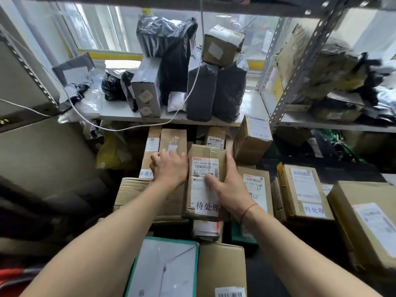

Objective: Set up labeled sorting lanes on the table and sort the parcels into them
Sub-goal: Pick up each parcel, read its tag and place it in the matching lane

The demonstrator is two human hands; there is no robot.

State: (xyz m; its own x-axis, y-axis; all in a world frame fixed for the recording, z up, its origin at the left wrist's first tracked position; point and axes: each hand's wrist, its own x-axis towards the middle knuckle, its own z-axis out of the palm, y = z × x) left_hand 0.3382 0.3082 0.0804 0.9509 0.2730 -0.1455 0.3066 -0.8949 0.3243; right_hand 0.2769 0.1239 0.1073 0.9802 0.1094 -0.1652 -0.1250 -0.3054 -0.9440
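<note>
— what's on the shelf (111,113)?
— black bagged parcels (216,93) standing near its front edge, a taped box (146,87) upright beside them, a small white packet (176,101) between the two.
— and toward its left end?
— crumpled grey bags (79,97). a white cord (132,127) droops over the front edge.
— under the shelf?
— cardboard boxes (252,140) packed close; what bears them is hidden.

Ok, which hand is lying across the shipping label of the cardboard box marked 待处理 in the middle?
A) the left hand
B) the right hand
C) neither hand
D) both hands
B: the right hand grips the cardboard box with its thumb across the shipping label, while the left hand lies on the box beside it, at its left edge.
</note>
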